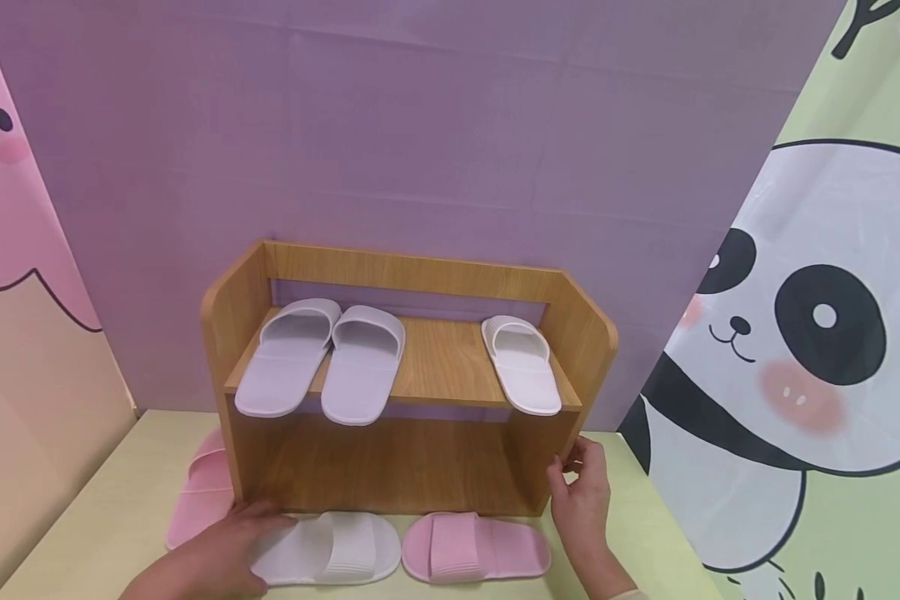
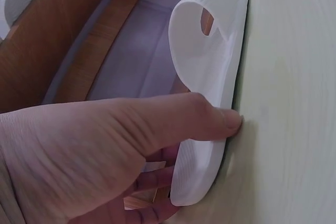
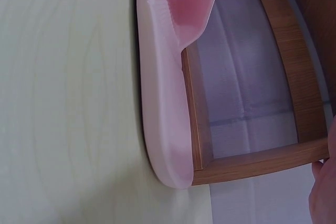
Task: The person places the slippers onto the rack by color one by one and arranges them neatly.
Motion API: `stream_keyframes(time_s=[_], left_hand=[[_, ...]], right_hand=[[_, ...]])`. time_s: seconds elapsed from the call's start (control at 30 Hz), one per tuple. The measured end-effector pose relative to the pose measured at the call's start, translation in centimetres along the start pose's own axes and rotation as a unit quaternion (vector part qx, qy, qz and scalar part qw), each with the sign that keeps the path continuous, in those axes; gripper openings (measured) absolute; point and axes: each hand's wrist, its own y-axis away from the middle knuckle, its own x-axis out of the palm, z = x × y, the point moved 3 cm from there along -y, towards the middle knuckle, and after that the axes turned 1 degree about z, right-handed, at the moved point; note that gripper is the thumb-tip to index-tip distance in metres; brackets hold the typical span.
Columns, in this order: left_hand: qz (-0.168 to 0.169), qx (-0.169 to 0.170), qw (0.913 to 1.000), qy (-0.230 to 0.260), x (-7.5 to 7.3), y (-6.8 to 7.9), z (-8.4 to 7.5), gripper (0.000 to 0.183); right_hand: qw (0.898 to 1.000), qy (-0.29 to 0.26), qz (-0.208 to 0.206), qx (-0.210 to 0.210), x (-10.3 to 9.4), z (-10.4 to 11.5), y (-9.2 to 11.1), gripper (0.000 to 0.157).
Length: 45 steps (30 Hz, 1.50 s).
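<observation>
In front of a small wooden shoe rack point(image 1: 420, 467), my left hand point(image 1: 221, 550) pinches a white slipper point(image 1: 348, 546) by its heel end. The thumb point(image 2: 210, 124) lies across the sole's near edge, and the other fingers are partly hidden behind the slipper. Beside its toe lies a pink slipper point(image 1: 510, 547), toe to the left. My right hand point(image 1: 585, 500) is against the outer face of the rack's right side panel, thumb and fingers parted. Only a few of its fingers point(image 3: 320, 192) enter the right wrist view.
On the rack's upper shelf point(image 1: 442, 358), two lilac-white slippers point(image 1: 363, 367) sit at the left and a single white slipper point(image 1: 525, 371) at the right. Another pink slipper point(image 1: 202, 496) lies left of the rack. A purple backdrop point(image 1: 420, 125) stands behind, with cartoon panels either side.
</observation>
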Motion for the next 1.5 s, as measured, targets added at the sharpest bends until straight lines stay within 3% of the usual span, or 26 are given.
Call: stream_keyframes(time_s=[0.4,0.73,1.1,1.37,1.5], left_hand=[[-0.026,0.026,0.9991,0.020,-0.1,0.2,0.3,0.077],[-0.040,0.024,0.9983,0.035,-1.0,0.1,0.0,0.082],[-0.110,0.088,0.9899,0.017,-1.5,-0.8,-1.6,0.081],[-0.110,0.076,0.9906,0.030,-2.0,-1.8,-3.5,0.083],[-0.120,0.086,0.9888,0.024,-2.5,-2.1,-4.7,0.083]], right_hand=[[1.000,-0.003,-0.004,-0.005,0.1,-0.2,0.0,0.036],[1.000,0.005,0.001,0.001,0.2,-0.3,0.1,0.037],[1.000,-0.001,-0.010,-0.011,0.1,-0.3,0.0,0.038],[1.000,0.000,-0.008,-0.013,0.1,-0.3,0.0,0.039],[1.000,-0.006,-0.008,-0.014,0.0,-0.3,0.0,0.038]])
